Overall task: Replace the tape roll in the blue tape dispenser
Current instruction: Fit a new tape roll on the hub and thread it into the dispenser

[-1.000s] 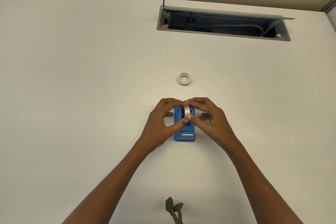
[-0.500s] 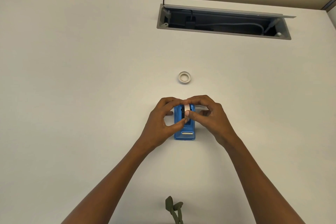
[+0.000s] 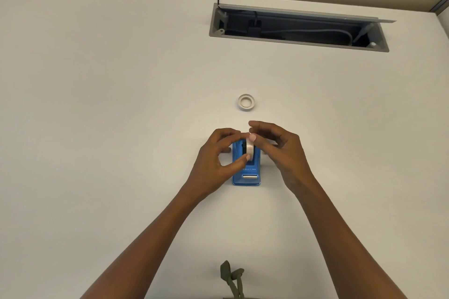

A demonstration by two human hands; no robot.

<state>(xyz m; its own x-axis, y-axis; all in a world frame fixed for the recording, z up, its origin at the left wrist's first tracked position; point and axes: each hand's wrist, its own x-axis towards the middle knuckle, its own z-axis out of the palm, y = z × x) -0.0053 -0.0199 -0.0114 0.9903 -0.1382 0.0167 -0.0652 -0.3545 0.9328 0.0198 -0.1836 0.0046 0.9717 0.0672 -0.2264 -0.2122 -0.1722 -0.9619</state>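
The blue tape dispenser stands on the white desk, its metal cutter toward me. A whitish tape roll sits upright in its cradle. My left hand pinches the roll between thumb and forefinger from the left. My right hand touches the top of the roll with thumb and fingertip from the right. A second, flatter roll or empty core lies flat on the desk beyond the dispenser.
An open grey cable tray with wires is recessed in the desk at the back right. A green strap hangs at the bottom edge of view. The white desk spreads wide on both sides.
My right hand has shifted from gripping the roll's near side up to its top, fingers spreading. The left hand keeps its pinch. The roll sits in the dispenser.
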